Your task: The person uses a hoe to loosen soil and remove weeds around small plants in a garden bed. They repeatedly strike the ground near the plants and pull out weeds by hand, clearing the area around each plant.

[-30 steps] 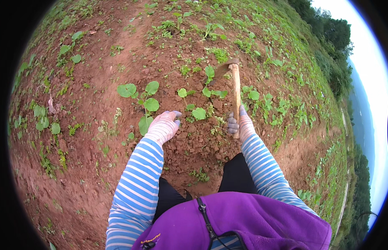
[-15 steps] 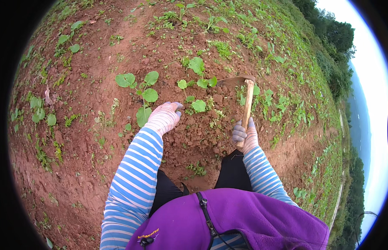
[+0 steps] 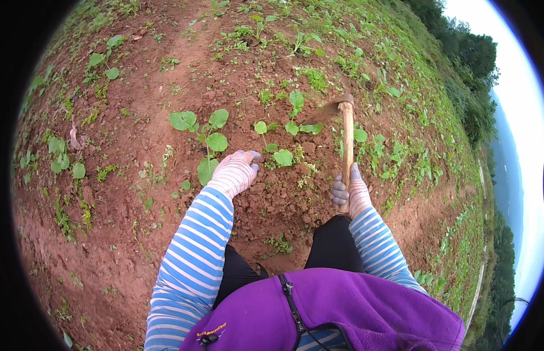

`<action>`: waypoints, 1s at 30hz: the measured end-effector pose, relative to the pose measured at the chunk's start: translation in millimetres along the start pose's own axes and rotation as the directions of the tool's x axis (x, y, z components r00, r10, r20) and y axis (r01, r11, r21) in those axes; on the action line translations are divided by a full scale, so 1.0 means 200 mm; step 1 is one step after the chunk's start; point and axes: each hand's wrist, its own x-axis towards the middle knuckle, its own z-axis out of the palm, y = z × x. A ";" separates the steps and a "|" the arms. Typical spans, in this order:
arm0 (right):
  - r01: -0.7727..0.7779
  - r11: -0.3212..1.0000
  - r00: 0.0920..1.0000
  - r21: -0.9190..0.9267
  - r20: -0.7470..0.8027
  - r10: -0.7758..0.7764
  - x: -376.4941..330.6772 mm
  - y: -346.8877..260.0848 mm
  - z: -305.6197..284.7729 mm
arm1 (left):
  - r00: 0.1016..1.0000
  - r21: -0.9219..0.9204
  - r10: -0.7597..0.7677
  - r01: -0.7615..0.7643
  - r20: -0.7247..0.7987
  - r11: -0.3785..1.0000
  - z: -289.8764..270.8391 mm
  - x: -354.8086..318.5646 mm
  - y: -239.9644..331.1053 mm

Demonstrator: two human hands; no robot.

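Wrapped in a grey-fingered glove, my right hand (image 3: 349,193) grips the wooden handle of a small hoe (image 3: 347,137) near its lower end. The hoe's metal blade (image 3: 323,114) points left, blurred, beside a leafy seedling (image 3: 295,104). My left hand (image 3: 240,169), also gloved, hovers low over the reddish soil; its visible fingertips are bent and apart, with nothing seen between them. Just left of that hand stands a larger broad-leaved seedling (image 3: 216,141). A small seedling (image 3: 282,157) grows between my hands. The undersides of the left fingers are hidden.
Loose crumbled soil (image 3: 272,202) lies between my hands and my dark-trousered knees (image 3: 333,245). A small weed (image 3: 279,244) grows between the legs. More seedlings (image 3: 61,158) dot the left side, and a weedy green slope (image 3: 400,76) rises toward trees at right.
The hoe's head has lifted and moved farther from me, with its blade blurred by motion. My left hand stays beside the larger seedling; the whole view has shifted slightly.
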 end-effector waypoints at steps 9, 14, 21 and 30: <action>0.231 0.931 0.972 -0.284 0.029 -0.233 0.58 -0.04 0.66 | 0.996 -0.066 -0.078 0.080 0.032 0.995 -0.05 -0.03 -0.04; 0.033 0.999 0.998 0.000 0.045 -0.033 0.56 0.20 0.76 | 0.999 -0.059 -0.046 0.046 -0.013 0.997 -0.05 -0.04 -0.06; -0.009 0.981 0.989 0.193 0.145 -0.020 0.35 0.33 0.57 | 1.000 -0.038 -0.013 0.013 -0.005 0.999 -0.04 -0.02 -0.04; -0.124 0.917 0.961 0.380 0.275 0.016 0.40 -0.02 0.46 | 1.000 -0.021 0.006 -0.006 -0.002 1.000 -0.04 0.00 -0.04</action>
